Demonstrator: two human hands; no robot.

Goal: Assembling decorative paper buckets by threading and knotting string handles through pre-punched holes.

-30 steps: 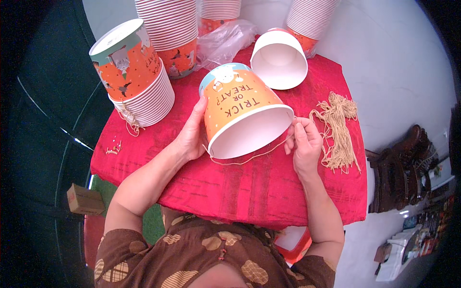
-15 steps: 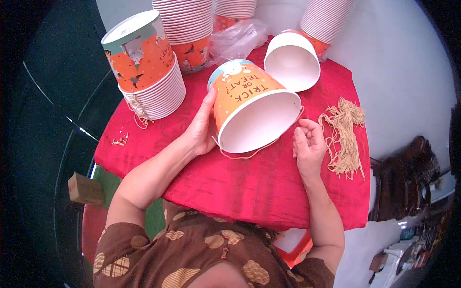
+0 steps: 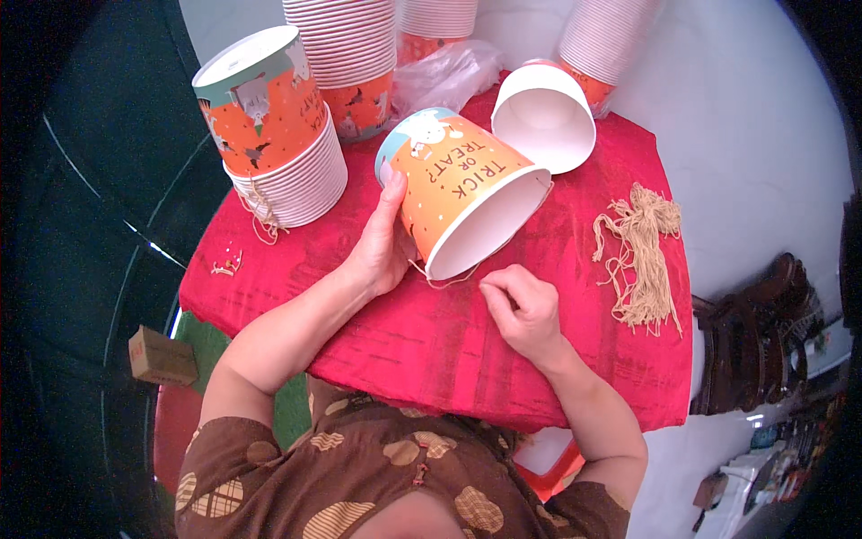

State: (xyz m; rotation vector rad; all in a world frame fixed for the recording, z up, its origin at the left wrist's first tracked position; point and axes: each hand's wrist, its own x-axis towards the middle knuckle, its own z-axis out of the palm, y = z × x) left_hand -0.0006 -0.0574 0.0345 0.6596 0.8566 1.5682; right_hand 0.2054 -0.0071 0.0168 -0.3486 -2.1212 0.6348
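Note:
My left hand [image 3: 384,247] is wrapped around the side of an orange paper bucket [image 3: 458,175], thumb on its printed face. The bucket is tipped over the table, its white mouth facing down to the right. A thin tan string [image 3: 442,286] hangs in a loop along its rim, from the left side to the right. Just below that loop is my right hand [image 3: 525,310], fingers curled and pressed together. Whether they pinch the string cannot be made out. A tan bundle of strings [image 3: 645,260] lies to the right of this hand.
Nested buckets [image 3: 278,135] stand at the left, strings hanging from their rims. Taller bucket stacks [image 3: 346,54] and a clear plastic bag [image 3: 447,79] are behind. Another bucket [image 3: 543,121] lies on its side at back right. String scraps [image 3: 229,265] lie on the red tablecloth [image 3: 404,350].
My right hand has moved left and nearer, from beside the rim's right end to below the string loop, its fingers curling tighter. The bucket has turned and shifted slightly left in my left hand.

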